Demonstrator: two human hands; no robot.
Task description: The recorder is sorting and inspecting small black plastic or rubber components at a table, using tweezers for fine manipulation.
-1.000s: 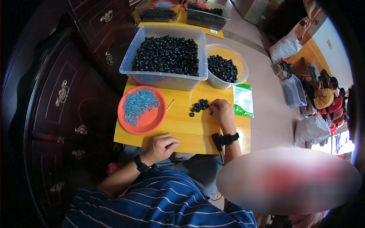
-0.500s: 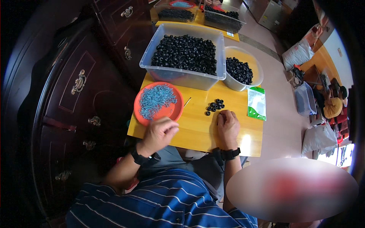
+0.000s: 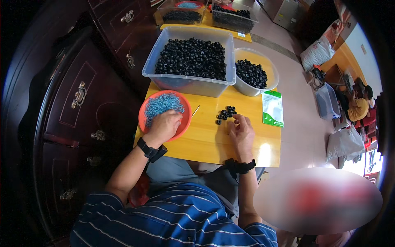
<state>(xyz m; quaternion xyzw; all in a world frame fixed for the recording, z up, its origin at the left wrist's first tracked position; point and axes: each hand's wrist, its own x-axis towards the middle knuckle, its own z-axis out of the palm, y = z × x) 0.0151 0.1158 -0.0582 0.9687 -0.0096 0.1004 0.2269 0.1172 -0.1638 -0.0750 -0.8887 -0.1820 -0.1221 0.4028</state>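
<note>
My left hand (image 3: 164,126) is over an orange-red plate (image 3: 186,123). Its fingers are curled down at the near edge of a heap of small blue-silver metal pieces (image 3: 163,103), and their tips are hidden. On the yellow table, my right hand (image 3: 242,132) is beside a small cluster of black ring-shaped beads (image 3: 226,114). Its thumb and forefinger are apart, with the forefinger tip close to the nearest beads; I see nothing held there. A thin pointed tool (image 3: 196,111) lies between the plate and the cluster.
Behind the plate stands a large clear bin (image 3: 190,84) of black beads. A round tub (image 3: 269,84) with more beads adjoins it, and a green-and-white packet (image 3: 273,109) lies at the table's right. Dark drawers (image 3: 78,123) line the left. Farther bins (image 3: 232,24) stand beyond.
My left hand has moved from the plate's near edge onto the metal pieces. My right hand's thumb and forefinger have parted beside the beads. The whole view has shifted slightly.
</note>
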